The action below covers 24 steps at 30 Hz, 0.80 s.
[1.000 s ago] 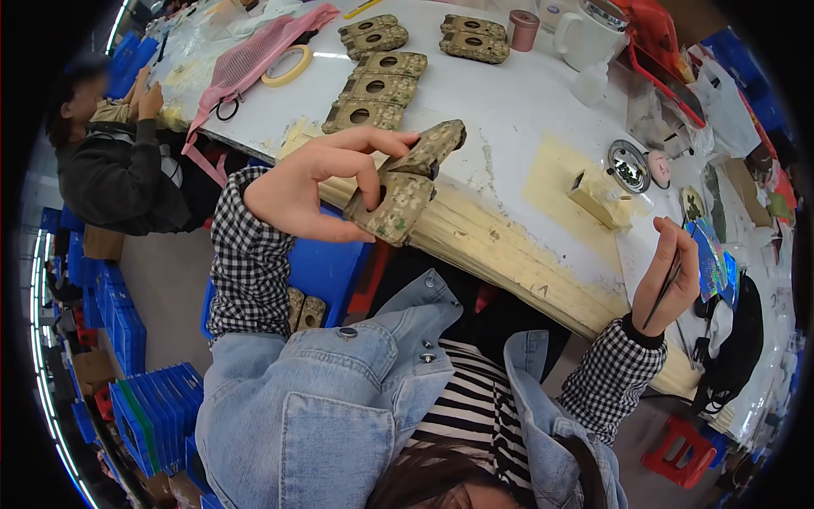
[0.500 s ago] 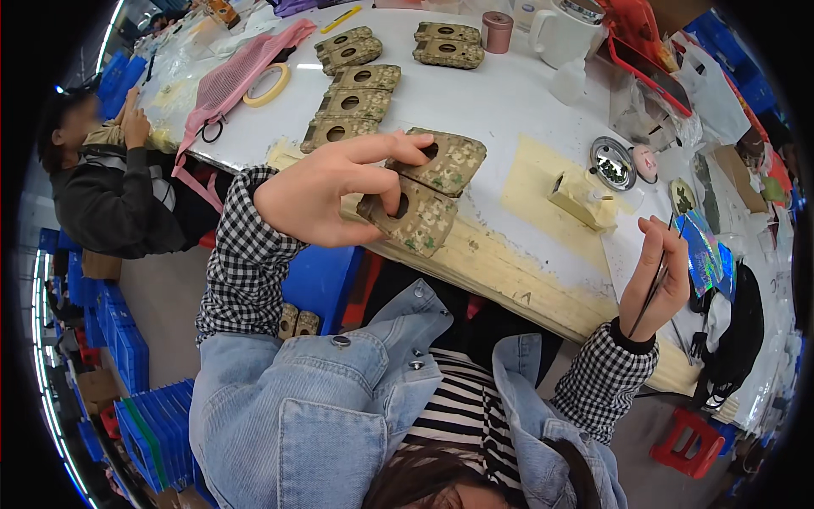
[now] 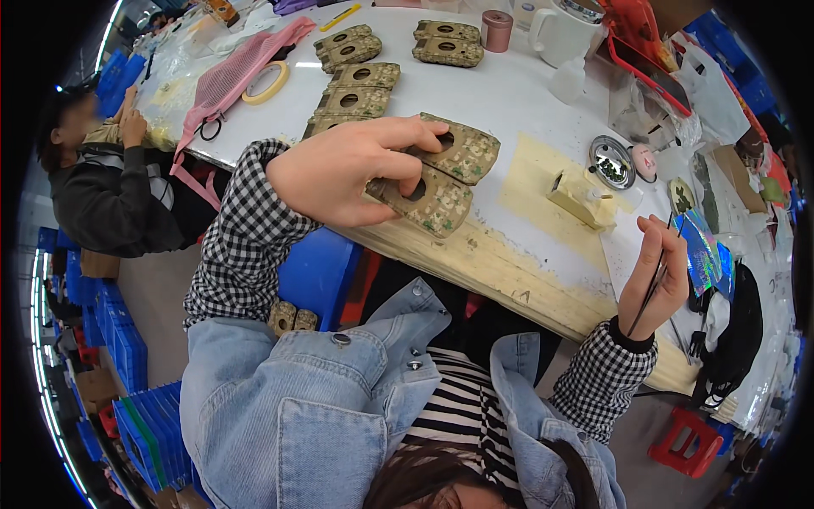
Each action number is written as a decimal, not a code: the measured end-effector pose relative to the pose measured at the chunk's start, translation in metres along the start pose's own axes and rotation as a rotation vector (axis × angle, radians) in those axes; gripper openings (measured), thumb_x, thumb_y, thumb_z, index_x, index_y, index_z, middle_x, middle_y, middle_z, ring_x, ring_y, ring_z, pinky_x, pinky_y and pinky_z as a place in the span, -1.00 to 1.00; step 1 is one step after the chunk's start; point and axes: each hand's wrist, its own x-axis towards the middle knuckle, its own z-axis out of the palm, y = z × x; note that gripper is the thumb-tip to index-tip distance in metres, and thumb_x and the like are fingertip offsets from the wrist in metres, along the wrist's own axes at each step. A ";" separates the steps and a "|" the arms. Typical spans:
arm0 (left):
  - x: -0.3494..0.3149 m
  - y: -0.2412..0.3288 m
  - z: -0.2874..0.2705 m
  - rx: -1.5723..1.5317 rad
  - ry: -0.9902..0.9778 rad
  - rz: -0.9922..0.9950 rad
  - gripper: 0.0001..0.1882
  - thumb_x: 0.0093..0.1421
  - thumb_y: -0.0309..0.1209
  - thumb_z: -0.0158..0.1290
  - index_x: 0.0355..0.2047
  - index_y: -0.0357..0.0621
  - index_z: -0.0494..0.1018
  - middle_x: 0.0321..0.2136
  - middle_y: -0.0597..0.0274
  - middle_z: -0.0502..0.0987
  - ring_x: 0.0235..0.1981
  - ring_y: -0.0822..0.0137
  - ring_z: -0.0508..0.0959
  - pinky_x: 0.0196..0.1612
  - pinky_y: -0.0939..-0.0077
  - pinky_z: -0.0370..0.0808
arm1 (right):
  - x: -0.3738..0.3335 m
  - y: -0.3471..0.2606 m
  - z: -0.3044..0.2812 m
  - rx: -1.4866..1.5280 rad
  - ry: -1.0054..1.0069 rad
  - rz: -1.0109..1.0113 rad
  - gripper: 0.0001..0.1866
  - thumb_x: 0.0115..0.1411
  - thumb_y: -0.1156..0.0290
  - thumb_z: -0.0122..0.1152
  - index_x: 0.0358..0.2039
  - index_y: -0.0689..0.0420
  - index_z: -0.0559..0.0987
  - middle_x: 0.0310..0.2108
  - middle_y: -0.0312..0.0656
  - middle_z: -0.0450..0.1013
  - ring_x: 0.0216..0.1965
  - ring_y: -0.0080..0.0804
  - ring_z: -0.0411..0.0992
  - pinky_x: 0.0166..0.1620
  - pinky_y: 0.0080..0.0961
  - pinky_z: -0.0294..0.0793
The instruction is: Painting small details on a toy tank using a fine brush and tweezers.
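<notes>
My left hand [image 3: 343, 170] is closed on a pair of camouflage model tank hulls, held side by side over the table's near edge. Its fingertips rest at the round holes in the upper hull [image 3: 471, 154] and the lower hull [image 3: 437, 207]. Slim dark tweezers [image 3: 649, 294] are pinched in my right hand [image 3: 660, 276], raised above the table at the right. Left of the tweezers, a small cream block [image 3: 583, 199] sits on a yellowish patch of the table. Just beyond it is a round metal dish [image 3: 612, 163] with small dark green bits.
More camouflage hulls [image 3: 354, 100] lie in a group behind my left hand, and another pair [image 3: 448, 44] stands farther back by a pink tin [image 3: 496, 31]. A white mug [image 3: 564, 38] and a red-cased phone [image 3: 651, 72] are at the back right. A co-worker [image 3: 110, 178] sits at the left.
My left hand has moved a little to the right and slightly up with the two hulls, tilting them somewhat. My right hand with the tweezers has hardly moved.
</notes>
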 end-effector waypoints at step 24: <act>-0.011 -0.023 -0.049 0.320 0.099 -0.172 -0.71 0.04 -0.32 0.19 -0.27 -0.13 0.40 -0.12 0.02 0.37 -0.01 0.05 0.35 0.05 0.26 0.29 | -0.004 0.010 0.005 0.081 0.023 0.051 -0.84 0.24 0.44 0.07 -0.34 0.29 0.52 -0.37 -0.18 0.53 -0.30 -0.53 0.45 -0.12 -0.60 0.38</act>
